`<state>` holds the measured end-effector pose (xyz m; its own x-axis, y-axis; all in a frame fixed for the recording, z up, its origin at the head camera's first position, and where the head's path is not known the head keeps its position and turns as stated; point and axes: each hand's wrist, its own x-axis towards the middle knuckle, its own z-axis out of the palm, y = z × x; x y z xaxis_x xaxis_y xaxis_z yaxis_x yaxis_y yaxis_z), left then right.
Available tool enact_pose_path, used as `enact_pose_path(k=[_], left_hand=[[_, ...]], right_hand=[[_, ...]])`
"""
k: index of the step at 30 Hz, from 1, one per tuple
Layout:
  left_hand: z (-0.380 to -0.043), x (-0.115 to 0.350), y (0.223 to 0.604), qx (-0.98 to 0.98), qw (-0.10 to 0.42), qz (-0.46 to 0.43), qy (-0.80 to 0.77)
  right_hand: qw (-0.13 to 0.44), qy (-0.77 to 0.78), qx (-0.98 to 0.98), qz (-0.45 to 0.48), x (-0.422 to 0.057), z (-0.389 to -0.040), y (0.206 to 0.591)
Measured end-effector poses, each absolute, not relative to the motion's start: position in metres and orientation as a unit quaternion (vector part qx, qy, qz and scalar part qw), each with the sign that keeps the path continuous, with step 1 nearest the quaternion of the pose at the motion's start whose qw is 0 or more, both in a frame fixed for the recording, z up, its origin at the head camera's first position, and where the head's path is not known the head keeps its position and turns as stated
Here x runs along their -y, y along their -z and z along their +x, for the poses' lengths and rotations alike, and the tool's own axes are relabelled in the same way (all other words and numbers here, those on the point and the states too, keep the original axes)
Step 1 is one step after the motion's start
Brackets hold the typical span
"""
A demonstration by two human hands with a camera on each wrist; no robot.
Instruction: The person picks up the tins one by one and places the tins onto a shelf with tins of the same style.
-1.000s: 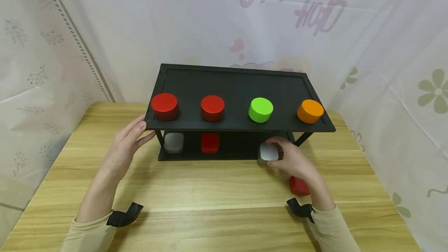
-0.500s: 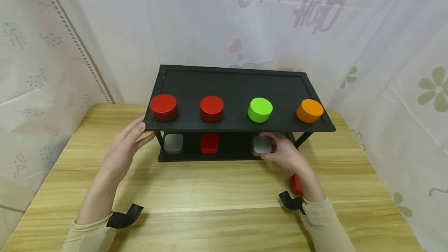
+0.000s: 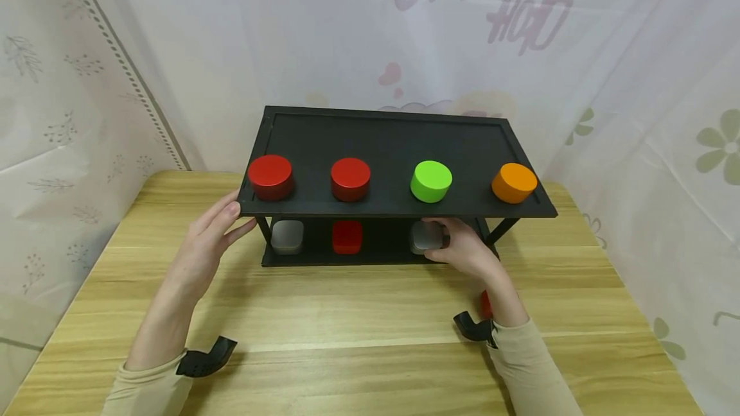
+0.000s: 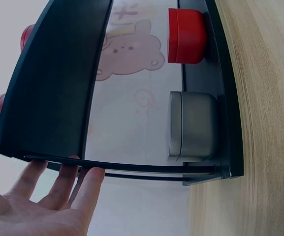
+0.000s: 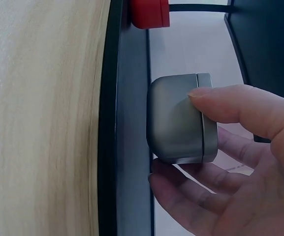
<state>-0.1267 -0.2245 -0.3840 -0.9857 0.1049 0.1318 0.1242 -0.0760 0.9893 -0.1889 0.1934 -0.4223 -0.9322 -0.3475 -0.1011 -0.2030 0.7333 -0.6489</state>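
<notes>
My left hand [image 3: 199, 249] holds the left front corner of a black two-tier shelf [image 3: 387, 140], thumb at the top board and fingers below it. With thumb and fingers, my right hand [image 3: 465, 249] grips a silver square tin [image 5: 178, 118] with rounded corners, between the tiers on the right. The tin is upright; whether it rests fully on the lower board cannot be told. Also on the lower tier stand another silver tin [image 4: 196, 125] at the left and a red square tin [image 3: 347, 237] near the middle.
Along the top board's front stand two red round tins [image 3: 270, 177] [image 3: 350, 179], a green one [image 3: 431, 181] and an orange one [image 3: 514, 183]. A red tin [image 3: 486, 305] lies on the wooden table [image 3: 347, 339], mostly hidden by my right forearm. Printed cloth [image 3: 347, 31] hangs behind.
My right hand has moved the silver tin leftward and deeper over the lower tier from its front edge. The left hand stays at the shelf's corner.
</notes>
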Motion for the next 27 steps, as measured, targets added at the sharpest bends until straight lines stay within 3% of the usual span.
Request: enact_pose_path(k=[27], left_hand=[[-0.127,0.225,0.386,0.676,0.01,-0.096,0.731]], right_hand=[[0.128,0.33,-0.923,-0.151,-0.184,-0.197,0.436]])
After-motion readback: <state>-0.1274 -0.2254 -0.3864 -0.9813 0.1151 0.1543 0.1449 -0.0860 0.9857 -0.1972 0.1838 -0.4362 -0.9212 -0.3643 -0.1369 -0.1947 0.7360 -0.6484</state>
